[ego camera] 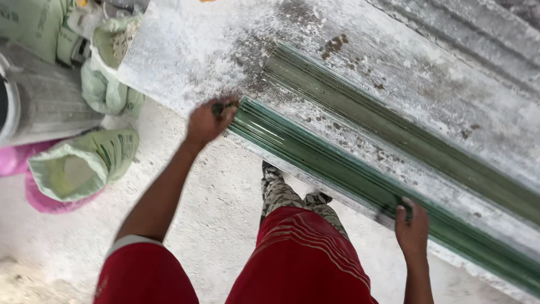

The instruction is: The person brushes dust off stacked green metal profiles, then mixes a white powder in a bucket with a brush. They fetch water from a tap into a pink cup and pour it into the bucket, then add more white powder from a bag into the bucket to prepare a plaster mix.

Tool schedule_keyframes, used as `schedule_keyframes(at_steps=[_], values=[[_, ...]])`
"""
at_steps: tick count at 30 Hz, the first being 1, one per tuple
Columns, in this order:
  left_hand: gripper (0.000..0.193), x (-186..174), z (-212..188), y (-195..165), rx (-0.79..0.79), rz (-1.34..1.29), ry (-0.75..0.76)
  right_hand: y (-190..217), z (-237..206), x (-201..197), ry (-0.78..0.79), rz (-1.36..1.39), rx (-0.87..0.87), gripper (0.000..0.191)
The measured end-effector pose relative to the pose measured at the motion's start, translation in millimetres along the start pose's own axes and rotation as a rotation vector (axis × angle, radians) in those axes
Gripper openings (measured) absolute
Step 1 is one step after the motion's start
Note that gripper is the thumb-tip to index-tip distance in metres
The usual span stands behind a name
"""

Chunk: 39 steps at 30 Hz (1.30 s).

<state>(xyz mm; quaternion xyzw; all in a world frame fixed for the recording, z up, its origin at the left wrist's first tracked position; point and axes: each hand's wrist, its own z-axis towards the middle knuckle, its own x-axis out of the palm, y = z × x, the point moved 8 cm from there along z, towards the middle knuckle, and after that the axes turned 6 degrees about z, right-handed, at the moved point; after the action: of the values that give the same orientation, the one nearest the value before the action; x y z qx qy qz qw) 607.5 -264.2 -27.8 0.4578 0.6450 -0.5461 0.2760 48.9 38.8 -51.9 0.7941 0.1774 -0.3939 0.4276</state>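
Observation:
A long green ribbed mould (337,169) lies along the near edge of a dusty grey-white workbench (191,50). My left hand (207,120) grips its left end, with a small dark tool or lump pinched between the fingers. My right hand (412,227) holds the near side of the same mould further along to the right. A second, duller green mould (394,132) lies parallel to it, further back on the bench.
Open pale green sacks (84,163) with powder sit on the floor at the left, over a pink basin (39,197). A grey drum (39,98) stands at the far left. My legs in red clothing (298,259) stand on the white-dusted floor (50,242).

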Motion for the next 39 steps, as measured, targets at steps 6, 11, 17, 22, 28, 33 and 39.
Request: schedule_keyframes(at_steps=[6, 11, 17, 22, 28, 33, 39], values=[[0.028, 38, -48, -61, 0.315, -0.514, -0.427, -46, -76, 6, -0.081, 0.129, 0.129, 0.035], [0.025, 122, -78, -175, 0.320, -0.528, -0.331, -102, -123, -8, -0.100, 0.243, 0.199, 0.036], [0.031, 237, -132, -363, 0.528, -0.401, -0.231, -212, -163, -42, -0.159, 0.421, 0.132, 0.037], [0.037, 344, -185, -512, 0.573, -0.318, -0.111, -325, -199, -101, -0.228, 0.570, 0.129, 0.036], [0.035, 428, -243, -661, 0.561, -0.378, -0.056, -419, -240, -191, -0.242, 0.692, 0.293, 0.037], [0.034, 502, -286, -761, 0.613, -0.263, -0.062, -501, -244, -235, -0.320, 0.823, 0.322, 0.038], [0.035, 633, -347, -903, 0.567, -0.342, 0.176, -644, -242, -298, -0.410, 0.872, 0.324, 0.034]])
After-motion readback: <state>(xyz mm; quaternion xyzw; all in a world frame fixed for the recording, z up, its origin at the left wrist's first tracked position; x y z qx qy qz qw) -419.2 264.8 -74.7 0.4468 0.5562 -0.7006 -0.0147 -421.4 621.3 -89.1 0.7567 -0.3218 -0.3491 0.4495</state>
